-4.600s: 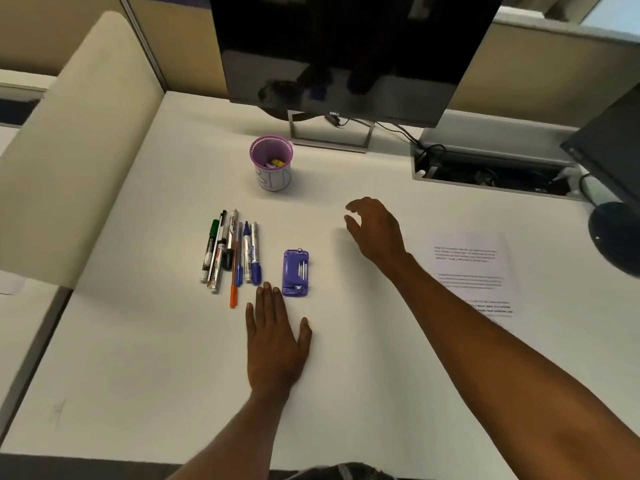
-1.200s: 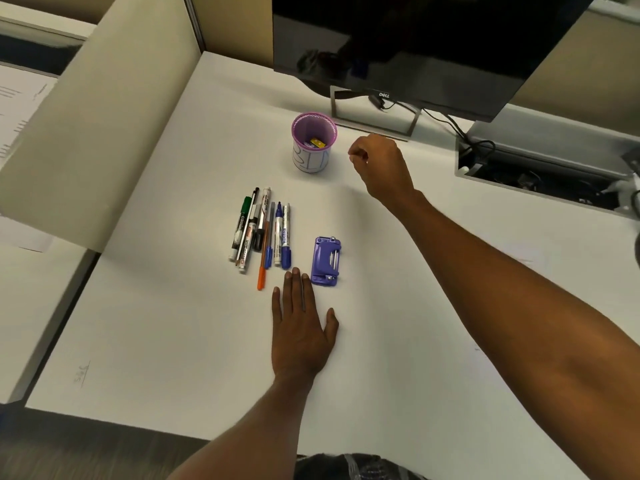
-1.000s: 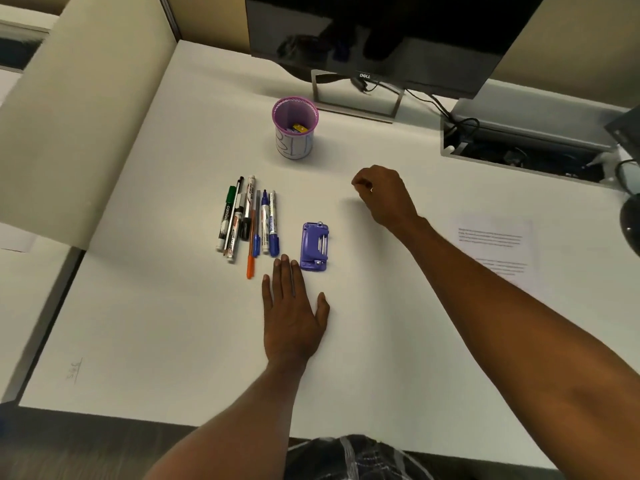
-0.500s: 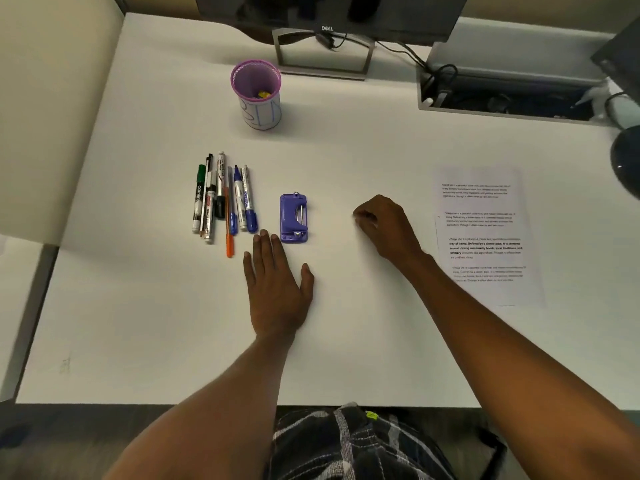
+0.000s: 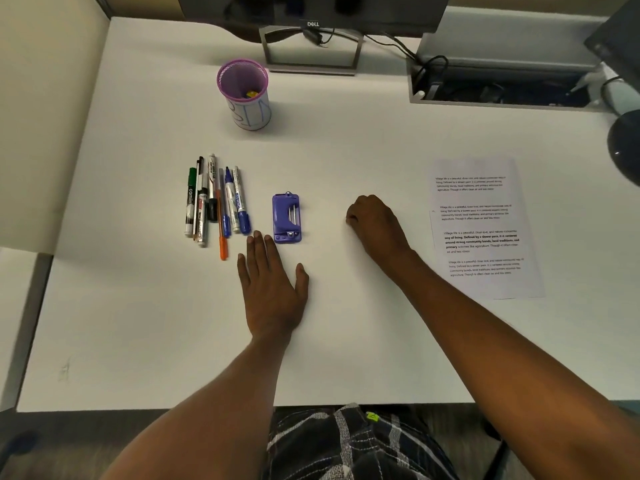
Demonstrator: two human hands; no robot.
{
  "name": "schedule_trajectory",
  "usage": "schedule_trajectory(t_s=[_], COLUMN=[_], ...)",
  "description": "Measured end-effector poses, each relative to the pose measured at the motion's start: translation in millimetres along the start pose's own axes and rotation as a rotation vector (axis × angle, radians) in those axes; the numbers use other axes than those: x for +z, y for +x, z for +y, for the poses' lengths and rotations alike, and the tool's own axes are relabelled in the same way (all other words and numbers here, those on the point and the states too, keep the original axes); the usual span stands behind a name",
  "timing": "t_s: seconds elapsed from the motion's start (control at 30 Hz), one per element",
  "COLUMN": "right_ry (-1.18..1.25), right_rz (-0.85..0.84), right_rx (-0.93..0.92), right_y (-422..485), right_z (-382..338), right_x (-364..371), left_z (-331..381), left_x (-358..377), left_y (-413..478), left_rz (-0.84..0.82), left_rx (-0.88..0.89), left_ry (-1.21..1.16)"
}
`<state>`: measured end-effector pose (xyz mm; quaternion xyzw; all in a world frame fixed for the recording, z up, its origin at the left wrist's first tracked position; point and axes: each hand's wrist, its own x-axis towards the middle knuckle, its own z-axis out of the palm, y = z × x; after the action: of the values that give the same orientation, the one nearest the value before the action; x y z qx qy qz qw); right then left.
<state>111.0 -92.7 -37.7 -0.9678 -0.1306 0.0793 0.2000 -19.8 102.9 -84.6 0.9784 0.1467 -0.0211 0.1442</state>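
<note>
My left hand [image 5: 273, 285] lies flat on the white desk [image 5: 138, 323], palm down, fingers straight. Its fingertips end just below a purple hole punch [image 5: 286, 218] and a row of several pens and markers [image 5: 216, 202], touching neither. My right hand [image 5: 375, 225] rests on the desk to the right of the punch, fingers curled under, with nothing visible in it. A purple mesh pen cup [image 5: 245, 93] stands upright at the back with a small yellow thing inside.
A printed sheet [image 5: 481, 226] lies at the right. A monitor stand [image 5: 311, 50] sits at the back, with a cable tray [image 5: 498, 88] to its right. A dark round lamp base [image 5: 625, 147] is at the far right. A partition wall [image 5: 45, 116] borders the left side.
My right hand has drawn back from beside the pen cup to the desk right of the punch, fingers curled. My left hand stays flat. The view has tilted down.
</note>
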Motion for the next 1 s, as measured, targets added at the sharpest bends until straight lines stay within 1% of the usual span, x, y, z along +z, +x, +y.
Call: schedule_trajectory(t_s=[0.1, 0.17, 0.2, 0.23, 0.27, 0.3, 0.37, 0.4, 0.43, 0.5, 0.53, 0.57, 0.63, 0.67, 0.73, 0.8, 1.0], right_ry=[-0.17, -0.284, -0.343, -0.431, -0.433, -0.486, -0.547, -0.488, -0.456, -0.348, -0.241, -0.118, 0.204, 0.32, 0.484, 0.551, 0.605], right_rz=[-0.098, -0.108, -0.199, -0.219, -0.284, -0.334, -0.381, -0.381, -0.367, -0.408, -0.392, -0.35, -0.169, -0.085, 0.004, 0.049, 0.084], right_rx=[-0.029, -0.047, -0.055, -0.096, -0.106, -0.157, -0.151, -0.112, -0.123, -0.043, 0.019, 0.073, 0.205, 0.268, 0.364, 0.371, 0.208], right_y=[6, 5, 3, 7, 12, 11, 17, 19, 21, 28, 34, 42, 57, 64, 79, 97, 155], right_z=[-3, -6, -14, -16, -17, -14, -11, -15, -15, -12, -9, -4, 4, 5, 5, -3, -59], right_x=[0, -4, -12, -16, -18, -15, -6, -7, -6, -10, -15, -22, -39, -47, -62, -74, -97], left_z=[0, 0, 0, 0, 0, -1, -1, -2, -1, -2, -2, -2, -3, -3, -3, -4, -3], left_x=[0, 0, 1, 0, 0, 0, 0, 0, 0, 0, 1, 2, 3, 4, 5, 6, 5], left_y=[0, 0, 0, 0, 0, 0, -1, -1, -1, 0, 0, 0, 1, 1, 1, 1, -1], left_rz=[0.003, 0.001, 0.0, -0.001, -0.001, -0.001, -0.004, -0.005, -0.005, -0.004, -0.004, -0.005, -0.003, -0.001, 0.003, 0.0, -0.013], left_rx=[0.003, 0.003, 0.003, 0.005, 0.007, 0.009, 0.01, 0.011, 0.013, 0.016, 0.016, 0.017, 0.017, 0.02, 0.024, 0.026, 0.028], left_ry=[0.003, 0.004, 0.004, 0.004, 0.003, 0.003, 0.003, 0.003, 0.001, -0.004, -0.005, -0.004, -0.004, -0.007, -0.017, -0.019, -0.03])
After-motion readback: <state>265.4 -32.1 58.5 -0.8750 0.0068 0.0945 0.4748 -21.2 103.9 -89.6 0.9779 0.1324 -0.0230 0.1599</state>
